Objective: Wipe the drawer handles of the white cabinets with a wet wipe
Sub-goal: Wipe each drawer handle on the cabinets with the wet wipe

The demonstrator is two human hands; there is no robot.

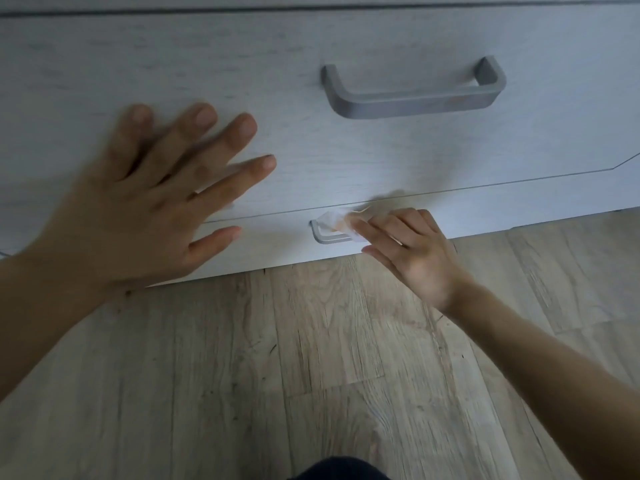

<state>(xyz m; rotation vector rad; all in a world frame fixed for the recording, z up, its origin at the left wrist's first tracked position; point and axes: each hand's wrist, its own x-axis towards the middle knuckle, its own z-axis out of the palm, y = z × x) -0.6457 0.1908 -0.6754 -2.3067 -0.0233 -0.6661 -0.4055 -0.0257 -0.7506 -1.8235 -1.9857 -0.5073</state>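
Dim, soft daylight; motion-blurred hands.

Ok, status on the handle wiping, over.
Right hand pinches wet wipe on lower handle. Left hand open, spread before drawer front. Nothing blocking upper handle.

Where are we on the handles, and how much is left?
Done: nothing confirmable; whether the upper handle was wiped does not show. In hand: the right hand holds the wet wipe on the lower handle; the left hand is spread open by the upper drawer front. Left: the rest of the lower handle, perhaps the upper one.
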